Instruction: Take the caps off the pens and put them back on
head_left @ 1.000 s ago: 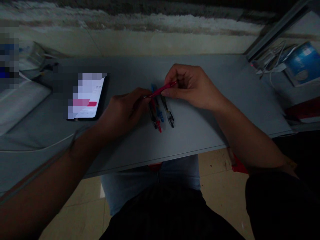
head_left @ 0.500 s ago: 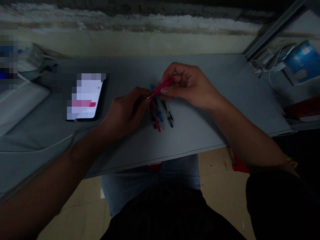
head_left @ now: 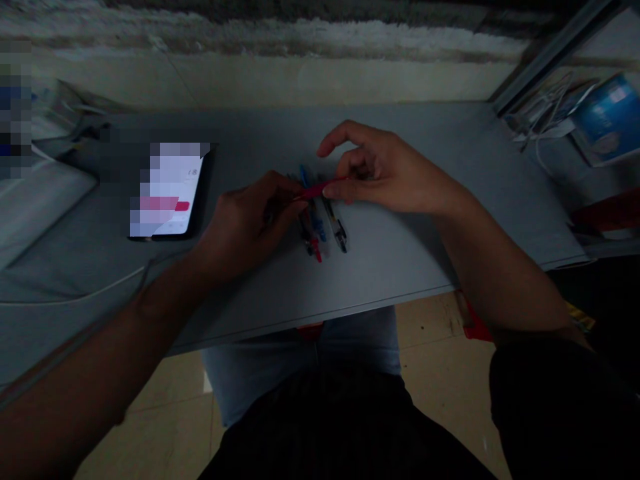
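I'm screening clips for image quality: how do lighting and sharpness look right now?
Head view: dim overall, with the phone screen brightest; head view: the left hand darker than the right hand; head view: the pink pen soft, its fine detail lost; head view: coarse pixel blocks over part of the screen and the upper left edge.

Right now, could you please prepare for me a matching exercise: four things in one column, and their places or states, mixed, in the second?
1. Phone
2. Pink pen
3. Blue pen
4. Jeans

A. lying on the desk among other pens
B. below the desk's front edge
C. touched by left hand and right hand
D. screen lit, left of both hands

Pairs: 1-D; 2-C; 3-A; 4-B
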A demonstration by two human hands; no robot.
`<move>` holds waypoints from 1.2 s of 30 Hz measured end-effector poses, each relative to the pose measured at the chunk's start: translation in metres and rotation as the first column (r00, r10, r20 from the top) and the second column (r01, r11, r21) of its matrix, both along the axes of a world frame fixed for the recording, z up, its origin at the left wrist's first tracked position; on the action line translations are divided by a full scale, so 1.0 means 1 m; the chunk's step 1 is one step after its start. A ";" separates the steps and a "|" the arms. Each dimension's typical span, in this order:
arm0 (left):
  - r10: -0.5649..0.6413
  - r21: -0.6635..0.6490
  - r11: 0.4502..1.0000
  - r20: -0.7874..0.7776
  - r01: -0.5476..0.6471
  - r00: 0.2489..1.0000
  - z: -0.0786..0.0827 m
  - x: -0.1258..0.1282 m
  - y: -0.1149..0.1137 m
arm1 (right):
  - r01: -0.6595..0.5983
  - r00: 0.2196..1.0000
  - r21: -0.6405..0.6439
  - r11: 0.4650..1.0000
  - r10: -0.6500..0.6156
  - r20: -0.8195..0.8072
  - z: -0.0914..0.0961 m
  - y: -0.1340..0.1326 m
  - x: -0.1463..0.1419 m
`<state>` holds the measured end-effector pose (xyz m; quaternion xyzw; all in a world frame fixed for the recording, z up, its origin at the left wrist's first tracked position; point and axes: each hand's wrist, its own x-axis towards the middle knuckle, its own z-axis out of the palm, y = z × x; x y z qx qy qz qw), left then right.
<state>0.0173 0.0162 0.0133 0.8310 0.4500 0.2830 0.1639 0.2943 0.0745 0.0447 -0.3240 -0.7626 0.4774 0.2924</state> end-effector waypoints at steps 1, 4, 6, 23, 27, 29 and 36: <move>0.015 0.007 1.000 0.002 -0.015 1.000 0.001 0.000 0.000 | -0.001 1.000 0.015 1.000 0.002 -0.021 0.000 0.000 0.000; 0.035 0.016 0.999 0.022 -0.035 0.999 0.001 0.000 -0.001 | 0.006 1.000 0.076 0.997 -0.005 -0.018 -0.001 -0.001 -0.001; 0.018 0.018 1.000 0.026 -0.019 0.999 0.001 0.000 -0.001 | 0.007 0.999 0.101 0.995 -0.011 0.041 -0.002 -0.002 -0.003; 0.027 -0.001 1.000 -0.051 -0.027 0.998 0.001 -0.002 0.000 | 0.013 0.999 0.092 0.996 -0.017 0.044 -0.004 0.000 0.000; 0.034 0.006 0.999 -0.063 -0.034 0.997 0.001 -0.002 -0.001 | -0.076 0.994 0.073 0.994 0.069 0.087 -0.005 0.003 0.001; 0.041 0.013 0.999 -0.052 -0.040 0.998 -0.001 -0.002 0.000 | -0.077 0.988 0.078 0.994 0.066 0.136 -0.007 0.004 0.000; 0.074 0.005 0.997 0.023 -0.074 0.997 -0.006 -0.002 0.000 | -0.077 0.986 0.237 0.968 0.039 0.160 -0.004 0.000 0.000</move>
